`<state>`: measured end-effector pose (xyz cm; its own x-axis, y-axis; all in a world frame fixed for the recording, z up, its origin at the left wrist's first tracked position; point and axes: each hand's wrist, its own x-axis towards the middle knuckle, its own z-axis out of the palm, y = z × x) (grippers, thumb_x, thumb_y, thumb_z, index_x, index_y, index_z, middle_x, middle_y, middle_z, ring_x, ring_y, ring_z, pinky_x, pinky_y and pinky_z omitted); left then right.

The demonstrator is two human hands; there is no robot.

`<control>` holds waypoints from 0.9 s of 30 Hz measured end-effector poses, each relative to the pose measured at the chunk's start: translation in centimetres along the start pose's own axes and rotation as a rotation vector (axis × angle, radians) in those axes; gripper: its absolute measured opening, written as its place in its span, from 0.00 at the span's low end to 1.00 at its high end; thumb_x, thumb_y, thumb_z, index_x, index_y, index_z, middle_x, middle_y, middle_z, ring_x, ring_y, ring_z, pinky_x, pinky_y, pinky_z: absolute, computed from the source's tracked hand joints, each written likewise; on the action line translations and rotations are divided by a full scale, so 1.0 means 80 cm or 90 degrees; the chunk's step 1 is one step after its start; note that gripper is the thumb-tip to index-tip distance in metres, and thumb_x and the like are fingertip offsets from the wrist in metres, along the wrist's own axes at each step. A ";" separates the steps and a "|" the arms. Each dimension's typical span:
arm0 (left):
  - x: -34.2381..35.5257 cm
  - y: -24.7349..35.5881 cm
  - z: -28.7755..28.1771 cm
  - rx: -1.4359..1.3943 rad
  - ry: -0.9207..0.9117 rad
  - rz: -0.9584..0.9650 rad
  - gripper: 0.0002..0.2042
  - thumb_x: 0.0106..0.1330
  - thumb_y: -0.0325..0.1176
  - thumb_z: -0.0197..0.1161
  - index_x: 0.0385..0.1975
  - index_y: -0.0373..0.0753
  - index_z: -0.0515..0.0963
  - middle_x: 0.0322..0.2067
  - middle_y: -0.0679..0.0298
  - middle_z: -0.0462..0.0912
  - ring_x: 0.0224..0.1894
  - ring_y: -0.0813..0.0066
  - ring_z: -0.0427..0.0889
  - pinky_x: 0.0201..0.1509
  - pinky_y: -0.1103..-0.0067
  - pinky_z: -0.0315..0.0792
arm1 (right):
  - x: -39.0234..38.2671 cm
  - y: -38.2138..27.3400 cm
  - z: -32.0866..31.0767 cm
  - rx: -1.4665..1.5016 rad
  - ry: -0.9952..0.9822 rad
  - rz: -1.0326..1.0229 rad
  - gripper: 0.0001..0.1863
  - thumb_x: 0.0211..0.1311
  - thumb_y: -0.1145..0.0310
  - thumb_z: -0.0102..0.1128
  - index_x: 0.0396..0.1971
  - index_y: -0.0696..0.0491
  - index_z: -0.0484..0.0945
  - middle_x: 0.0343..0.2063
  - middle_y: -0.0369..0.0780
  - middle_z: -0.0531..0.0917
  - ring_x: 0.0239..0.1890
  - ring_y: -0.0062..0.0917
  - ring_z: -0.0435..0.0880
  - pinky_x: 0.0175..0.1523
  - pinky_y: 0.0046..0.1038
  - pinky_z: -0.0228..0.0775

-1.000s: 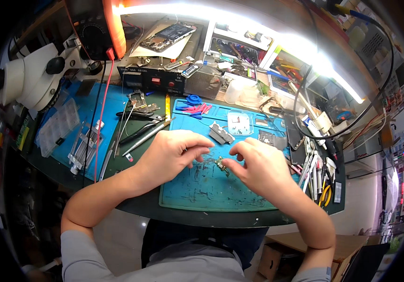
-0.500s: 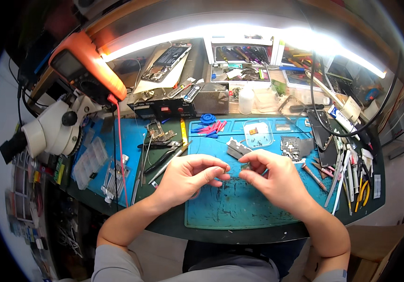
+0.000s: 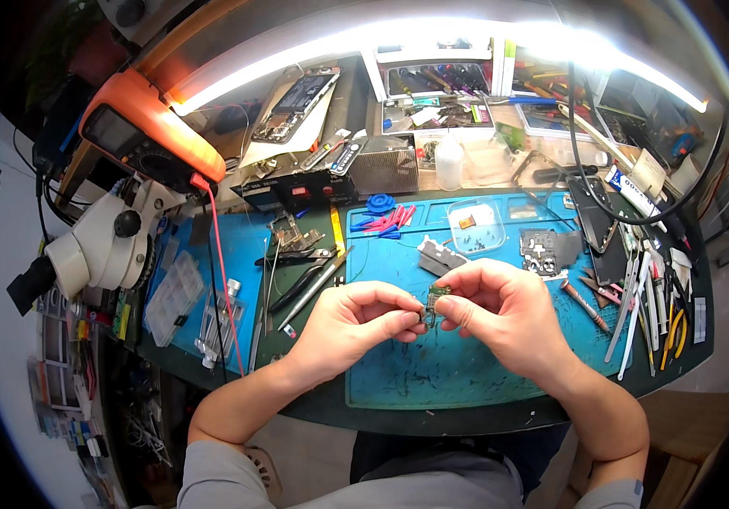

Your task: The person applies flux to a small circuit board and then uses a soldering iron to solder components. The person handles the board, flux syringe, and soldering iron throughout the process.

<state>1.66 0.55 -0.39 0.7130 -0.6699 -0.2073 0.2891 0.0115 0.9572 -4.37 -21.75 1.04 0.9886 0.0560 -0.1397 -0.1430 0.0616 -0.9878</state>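
A small green circuit board [image 3: 436, 297] is pinched between the thumb and fingers of my right hand [image 3: 500, 314], held over the scuffed blue work mat [image 3: 466, 377]. My left hand [image 3: 356, 327] is closed in a pinch at the board's lower left edge; whatever lies between its fingertips is too small to make out. Just behind my hands lie a dark grey metal part [image 3: 439, 259] and a clear plastic box [image 3: 476, 225] with tiny pieces in it. A larger grey bracket part [image 3: 542, 250] rests on the mat behind my right hand.
An orange multimeter [image 3: 148, 136] and a white microscope [image 3: 97, 246] stand at the left. Pliers, tweezers and tools [image 3: 653, 314] crowd the right. A clear organiser [image 3: 173, 301] lies left, pink and blue picks [image 3: 381, 220] at the mat's back, a power unit [image 3: 292, 187] behind.
My hands have come together, with my left fingertips moving right to meet the board in my right hand. The board is now raised more upright between them. The view has shifted.
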 end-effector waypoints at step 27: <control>-0.002 0.005 0.008 -0.007 -0.024 -0.047 0.16 0.70 0.25 0.63 0.56 0.33 0.71 0.42 0.59 0.83 0.45 0.75 0.85 0.48 0.78 0.81 | -0.004 0.009 0.009 -0.005 -0.006 -0.044 0.09 0.66 0.73 0.65 0.43 0.61 0.82 0.32 0.38 0.88 0.34 0.17 0.87 0.40 0.20 0.80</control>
<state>1.26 0.19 0.19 0.6643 -0.6971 -0.2697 0.3479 -0.0310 0.9370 -4.81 -21.01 0.43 0.9956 0.0610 -0.0707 -0.0742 0.0576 -0.9956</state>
